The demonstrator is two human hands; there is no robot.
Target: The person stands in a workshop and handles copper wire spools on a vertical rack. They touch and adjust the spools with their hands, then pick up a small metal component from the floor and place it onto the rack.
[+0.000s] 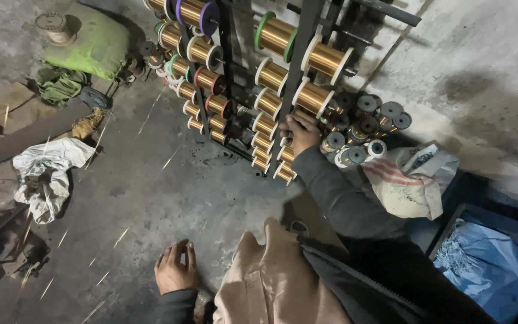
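Note:
A black metal rack (298, 66) holds several spools of copper wire (276, 35) in rows. My right hand (298, 132) reaches up to the rack's lower right side, fingers curled on the rack post beside a copper spool (311, 97). My left hand (174, 268) rests flat on the grey concrete floor (169, 192), fingers apart, holding nothing. My dark sleeve and tan trouser knee fill the bottom middle.
A pile of loose spools (367, 123) lies right of the rack beside a white sack (412, 183). A blue bag sits in a dark crate (487, 264) at lower right. A green cushion (91, 42), rags and a white plastic bag (46, 174) lie on the left.

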